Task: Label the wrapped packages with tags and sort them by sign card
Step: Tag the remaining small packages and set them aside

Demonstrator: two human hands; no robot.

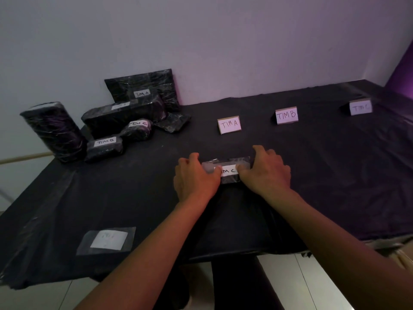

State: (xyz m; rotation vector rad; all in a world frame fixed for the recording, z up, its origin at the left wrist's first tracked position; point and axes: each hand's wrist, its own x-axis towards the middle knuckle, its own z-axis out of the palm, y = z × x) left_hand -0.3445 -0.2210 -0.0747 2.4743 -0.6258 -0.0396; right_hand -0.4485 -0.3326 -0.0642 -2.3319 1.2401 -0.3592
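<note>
A small black wrapped package (225,164) lies on the black-covered table (335,175) in front of me, with a white tag (229,171) reading "TIM C" on top under clear tape. My left hand (194,177) presses on the package's left end and my right hand (266,171) on its right end, thumbs at the tag's edges. Three sign cards stand beyond: "TIM A" (229,125), "TIM B" (286,115) and a third (360,107) at the far right, its writing faint.
At the back left stands a pile of black wrapped packages: a tall cylinder (53,130), a long box (123,117), a flat one (143,88) leaning on the wall, small ones tagged "TIM B" (105,147) and "TIM C" (138,128). A loose taped tag (107,240) lies near the front edge.
</note>
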